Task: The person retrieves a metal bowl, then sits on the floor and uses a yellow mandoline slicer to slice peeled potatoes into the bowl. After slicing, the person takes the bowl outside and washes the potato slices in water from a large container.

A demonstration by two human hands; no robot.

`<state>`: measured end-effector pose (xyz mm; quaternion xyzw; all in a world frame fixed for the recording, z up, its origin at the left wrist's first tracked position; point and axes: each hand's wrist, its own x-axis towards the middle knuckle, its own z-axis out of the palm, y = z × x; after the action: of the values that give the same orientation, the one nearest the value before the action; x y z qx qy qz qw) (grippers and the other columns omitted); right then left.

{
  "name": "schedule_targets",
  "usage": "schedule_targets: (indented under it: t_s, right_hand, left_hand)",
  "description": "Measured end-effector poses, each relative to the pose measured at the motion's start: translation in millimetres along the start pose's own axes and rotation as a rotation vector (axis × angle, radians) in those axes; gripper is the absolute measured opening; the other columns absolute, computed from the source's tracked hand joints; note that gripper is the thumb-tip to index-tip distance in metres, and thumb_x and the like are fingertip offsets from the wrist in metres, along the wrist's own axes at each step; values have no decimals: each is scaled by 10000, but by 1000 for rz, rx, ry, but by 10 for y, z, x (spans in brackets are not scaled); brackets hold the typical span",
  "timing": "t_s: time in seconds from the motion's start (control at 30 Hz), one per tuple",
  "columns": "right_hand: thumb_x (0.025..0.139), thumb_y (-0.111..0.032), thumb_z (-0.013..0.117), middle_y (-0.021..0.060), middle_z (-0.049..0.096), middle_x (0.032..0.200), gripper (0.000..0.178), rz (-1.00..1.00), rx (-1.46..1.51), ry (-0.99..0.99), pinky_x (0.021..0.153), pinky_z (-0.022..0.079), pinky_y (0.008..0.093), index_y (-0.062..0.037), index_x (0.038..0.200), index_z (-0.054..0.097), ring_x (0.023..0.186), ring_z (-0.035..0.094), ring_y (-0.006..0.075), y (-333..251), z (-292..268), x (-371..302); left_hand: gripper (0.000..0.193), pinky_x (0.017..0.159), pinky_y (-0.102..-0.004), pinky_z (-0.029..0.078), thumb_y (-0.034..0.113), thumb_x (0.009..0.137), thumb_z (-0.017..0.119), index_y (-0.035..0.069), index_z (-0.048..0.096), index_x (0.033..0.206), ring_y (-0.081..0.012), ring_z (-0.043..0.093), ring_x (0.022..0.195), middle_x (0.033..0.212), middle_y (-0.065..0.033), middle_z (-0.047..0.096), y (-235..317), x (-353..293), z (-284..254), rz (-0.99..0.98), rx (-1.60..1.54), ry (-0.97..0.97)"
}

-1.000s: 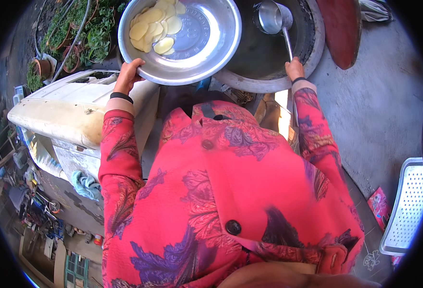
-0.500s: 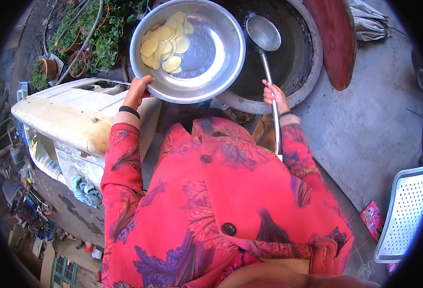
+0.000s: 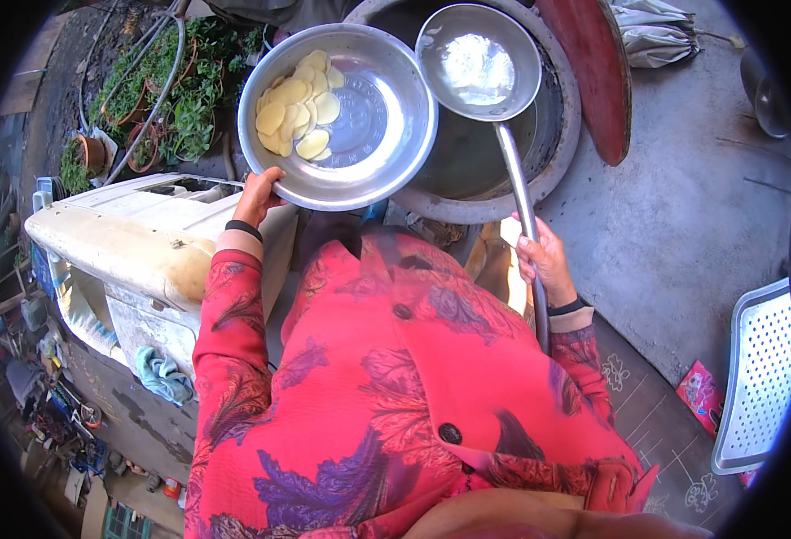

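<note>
My left hand (image 3: 259,196) grips the near left rim of a wide steel basin (image 3: 386,135). Pale yellow potato slices (image 3: 298,110) lie in a heap on the basin's left side. A long-handled metal ladle (image 3: 476,67) is in my right hand (image 3: 548,260), its fingers wrapped round the handle. The ladle's bowl is raised beside the basin's right rim and appears to hold liquid with a bright reflection. Under both is a large round wok (image 3: 494,171) set in a stove rim, with dark liquid at its bottom, partly covered by basin and ladle.
A reddish-brown wooden lid (image 3: 597,81) lies on the grey stove top (image 3: 674,198) at right. A perforated white tray (image 3: 759,386) stands at the far right. On my left are an old off-white washing machine (image 3: 126,242), a blue cloth (image 3: 164,375) and potted plants (image 3: 207,108).
The ladle has come up out of the wok, and its bowl is now higher, beside the basin. My right hand has moved down and right. The basin has shifted slightly nearer.
</note>
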<state>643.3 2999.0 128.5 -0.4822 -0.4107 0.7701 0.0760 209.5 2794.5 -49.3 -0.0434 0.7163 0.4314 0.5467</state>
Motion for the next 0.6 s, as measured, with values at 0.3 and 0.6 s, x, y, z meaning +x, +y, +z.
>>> schedule_targets:
  t_s: [0.3, 0.6]
  right_hand:
    - [907, -109, 604, -39, 478, 662, 471, -25, -251, 39, 380, 347, 181, -21, 1335, 425, 428, 418, 22, -120, 194, 6]
    - [899, -90, 601, -17, 540, 781, 533, -162, -434, 102, 441, 360, 180, -11, 1387, 402, 508, 443, 20, -205, 236, 176]
  left_hand:
    - [324, 554, -332, 538, 239, 782, 631, 24, 570, 1017, -183, 598, 644, 813, -55, 572, -27, -34, 46, 3, -16, 4]
    - [310, 569, -325, 549, 239, 785, 627, 31, 581, 1011, -172, 608, 651, 800, -38, 579, -38, -14, 59, -11, 2, 0]
